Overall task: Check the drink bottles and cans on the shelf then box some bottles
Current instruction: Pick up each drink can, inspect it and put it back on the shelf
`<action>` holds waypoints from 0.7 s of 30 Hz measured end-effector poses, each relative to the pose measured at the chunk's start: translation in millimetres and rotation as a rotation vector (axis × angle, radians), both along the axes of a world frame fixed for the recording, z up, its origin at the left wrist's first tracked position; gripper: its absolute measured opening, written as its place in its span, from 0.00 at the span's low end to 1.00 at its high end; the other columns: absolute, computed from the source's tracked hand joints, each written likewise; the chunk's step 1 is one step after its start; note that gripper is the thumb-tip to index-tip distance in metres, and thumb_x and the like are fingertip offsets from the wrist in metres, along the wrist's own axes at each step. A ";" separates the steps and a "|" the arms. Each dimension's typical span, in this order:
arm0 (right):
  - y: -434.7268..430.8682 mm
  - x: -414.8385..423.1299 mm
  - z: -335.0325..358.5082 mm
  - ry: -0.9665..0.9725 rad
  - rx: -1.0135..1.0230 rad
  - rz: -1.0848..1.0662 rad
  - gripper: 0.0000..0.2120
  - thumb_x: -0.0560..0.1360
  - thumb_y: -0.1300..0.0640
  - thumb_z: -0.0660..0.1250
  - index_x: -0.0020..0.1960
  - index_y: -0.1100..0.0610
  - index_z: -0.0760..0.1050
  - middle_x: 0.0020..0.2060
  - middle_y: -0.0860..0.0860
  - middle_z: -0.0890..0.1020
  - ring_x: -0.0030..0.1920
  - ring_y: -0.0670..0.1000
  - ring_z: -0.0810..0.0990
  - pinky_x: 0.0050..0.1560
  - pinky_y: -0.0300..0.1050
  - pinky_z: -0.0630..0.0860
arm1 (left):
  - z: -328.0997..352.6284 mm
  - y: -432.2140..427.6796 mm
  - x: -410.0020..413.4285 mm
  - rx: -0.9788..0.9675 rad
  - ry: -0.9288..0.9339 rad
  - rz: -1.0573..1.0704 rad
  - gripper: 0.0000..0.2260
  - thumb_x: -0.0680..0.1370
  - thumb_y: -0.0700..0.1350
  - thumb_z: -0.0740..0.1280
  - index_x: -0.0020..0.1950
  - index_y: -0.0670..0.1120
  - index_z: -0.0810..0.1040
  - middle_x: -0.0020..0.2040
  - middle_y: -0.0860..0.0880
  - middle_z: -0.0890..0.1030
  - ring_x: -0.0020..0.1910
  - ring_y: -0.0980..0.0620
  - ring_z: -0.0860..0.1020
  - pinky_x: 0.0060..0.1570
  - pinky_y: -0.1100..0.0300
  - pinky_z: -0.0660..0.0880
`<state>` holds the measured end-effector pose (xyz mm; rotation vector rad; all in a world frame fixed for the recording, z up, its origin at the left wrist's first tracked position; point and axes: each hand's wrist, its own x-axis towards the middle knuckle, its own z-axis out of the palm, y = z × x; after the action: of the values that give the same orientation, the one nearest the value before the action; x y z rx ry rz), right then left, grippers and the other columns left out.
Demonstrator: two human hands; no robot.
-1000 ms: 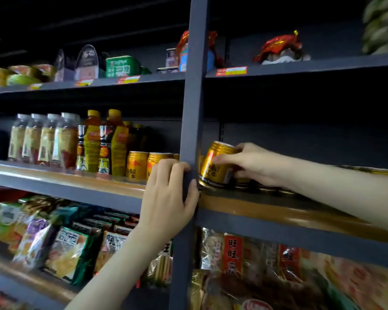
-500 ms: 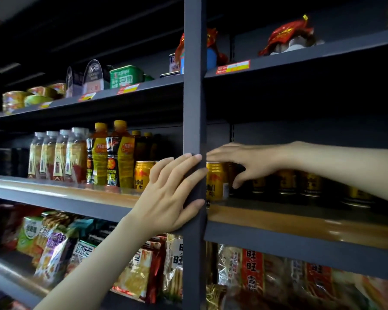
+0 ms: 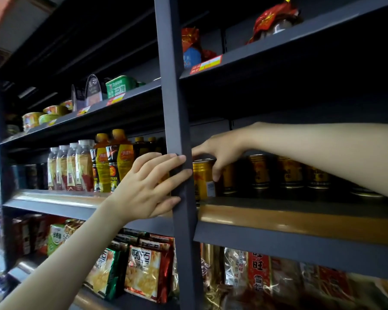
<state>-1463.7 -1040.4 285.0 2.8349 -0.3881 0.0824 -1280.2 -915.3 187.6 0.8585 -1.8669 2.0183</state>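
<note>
Shelf (image 3: pixel 278 217) comes first: long, full of drinks. A grey post (image 3: pixel 177 108) cuts it in two. Bottles (image 3: pixel 103 166) stand left of the post, and gold cans (image 3: pixel 289 173) stand in a row on the right. Snack bags (image 3: pixel 143 271) sit below. The left hand (image 3: pixel 148 186) lies flat on the post, fingers straight, holding nothing. The right hand (image 3: pixel 222 151) curls over the front can (image 3: pixel 203 177), thumb down its side. I think it is best to turn the can slowly and keep it upright, because the next can is just beside it and the post hides part of it.
</note>
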 end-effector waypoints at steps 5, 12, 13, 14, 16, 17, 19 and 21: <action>3.6 12.1 0.4 -0.015 -0.039 0.015 0.33 0.72 0.49 0.73 0.73 0.48 0.61 0.56 0.44 0.69 0.58 0.46 0.69 0.53 0.42 0.65 | -0.7 12.5 -19.2 0.026 0.080 0.005 0.15 0.83 0.51 0.54 0.62 0.44 0.71 0.63 0.43 0.70 0.60 0.44 0.71 0.62 0.52 0.65; -40.6 -14.0 -6.0 -0.154 -0.025 -0.055 0.40 0.75 0.46 0.69 0.78 0.45 0.48 0.76 0.49 0.60 0.74 0.51 0.60 0.71 0.46 0.58 | 3.6 2.7 -103.7 -0.153 0.396 -0.024 0.10 0.78 0.44 0.62 0.51 0.40 0.81 0.50 0.42 0.81 0.48 0.44 0.77 0.51 0.52 0.70; -54.0 -27.1 -9.3 -0.165 -0.067 -0.144 0.41 0.76 0.46 0.68 0.79 0.46 0.44 0.78 0.51 0.56 0.76 0.53 0.56 0.73 0.48 0.56 | 6.1 -2.1 -109.4 -0.161 0.417 0.017 0.11 0.78 0.44 0.63 0.52 0.41 0.81 0.51 0.42 0.81 0.50 0.44 0.77 0.53 0.52 0.69; -67.5 -40.7 -14.0 -0.145 -0.107 -0.257 0.43 0.76 0.47 0.68 0.79 0.47 0.41 0.78 0.52 0.53 0.77 0.54 0.53 0.74 0.49 0.54 | 8.3 -6.2 -111.4 -0.151 0.436 0.061 0.11 0.78 0.45 0.63 0.54 0.41 0.81 0.53 0.43 0.81 0.53 0.44 0.77 0.57 0.51 0.68; -89.4 -66.7 -27.2 -0.063 -0.130 -0.446 0.46 0.76 0.51 0.69 0.78 0.48 0.37 0.79 0.54 0.50 0.77 0.57 0.51 0.74 0.51 0.55 | 9.6 -12.0 -106.7 -0.085 0.454 0.144 0.13 0.78 0.48 0.63 0.56 0.43 0.81 0.56 0.44 0.81 0.58 0.43 0.77 0.63 0.50 0.65; -97.1 -76.3 -33.6 -0.032 -0.118 -0.490 0.47 0.75 0.52 0.70 0.78 0.49 0.37 0.78 0.54 0.51 0.77 0.57 0.54 0.73 0.50 0.59 | 8.8 -13.7 -103.0 -0.042 0.446 0.176 0.13 0.78 0.49 0.62 0.55 0.44 0.81 0.55 0.45 0.81 0.60 0.44 0.77 0.65 0.49 0.64; -107.5 -86.6 -42.1 -0.040 -0.098 -0.493 0.46 0.75 0.55 0.70 0.79 0.49 0.38 0.77 0.53 0.54 0.73 0.55 0.62 0.63 0.43 0.69 | 7.7 -15.0 -98.4 0.036 0.413 0.208 0.13 0.78 0.51 0.60 0.52 0.47 0.82 0.52 0.48 0.83 0.58 0.46 0.78 0.66 0.48 0.63; -111.2 -87.9 -43.2 -0.098 -0.114 -0.440 0.45 0.76 0.57 0.69 0.79 0.50 0.40 0.75 0.53 0.58 0.70 0.54 0.65 0.56 0.39 0.68 | 9.3 -15.5 -97.7 0.059 0.393 0.215 0.14 0.79 0.52 0.59 0.50 0.48 0.83 0.49 0.50 0.83 0.55 0.48 0.79 0.64 0.48 0.64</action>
<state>-1551.6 -1151.6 241.7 2.5737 -0.9826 0.1475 -1377.9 -930.7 196.9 1.4088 -1.6764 1.7472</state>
